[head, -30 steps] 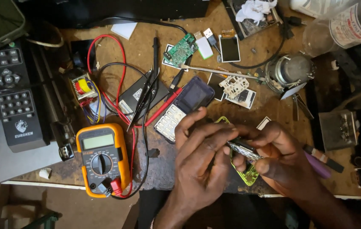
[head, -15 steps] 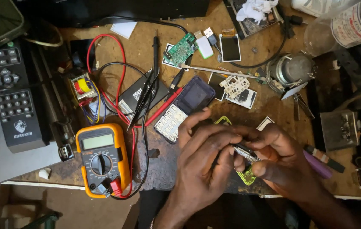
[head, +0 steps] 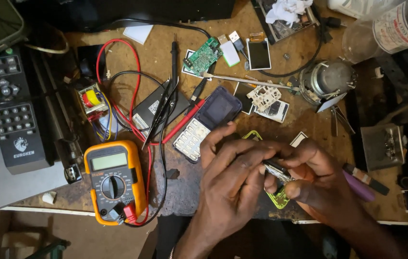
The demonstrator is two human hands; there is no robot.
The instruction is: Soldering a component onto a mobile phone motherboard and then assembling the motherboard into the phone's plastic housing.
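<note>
Pinching a small silvery part [head: 277, 170] from both sides: left fingers [head: 244, 160] curled over its near end, pressed close together, thumb tucked beneath; right fingers [head: 294, 191] closed on its far end, thumb and forefinger nearly meeting. No spread on either side; contact firm at the tips only.

Compared with a second ago: left hand [head: 230, 187] closed further over the part, forefinger now laid across the top rather than raised. Right hand [head: 321, 180] rolled slightly inward. Part held at almost the same spot, just above the bench edge, so judged as fine adjustment within one grip rather than a new pick-up or a set-down. Work in hand judged unfinished, with the part neither released nor seated.

Directly beneath the hands: a yellow-green phone frame [head: 278, 198], mostly covered, one corner showing under the part and another above the left knuckles. Whether the part touches the frame: cannot tell.

Just beside the right hand: a purple-handled tool [head: 357, 186], lying on the wooden bench [head: 309, 125], not gripped.

Beyond the left fingertips: a keypad phone [head: 207, 122], face up, untouched. Further left: an orange multimeter [head: 114, 181] with red and black leads looped over the bench. Further back: a green circuit board [head: 203, 56] and tweezers [head: 247, 80], well apart from both hands.
</note>
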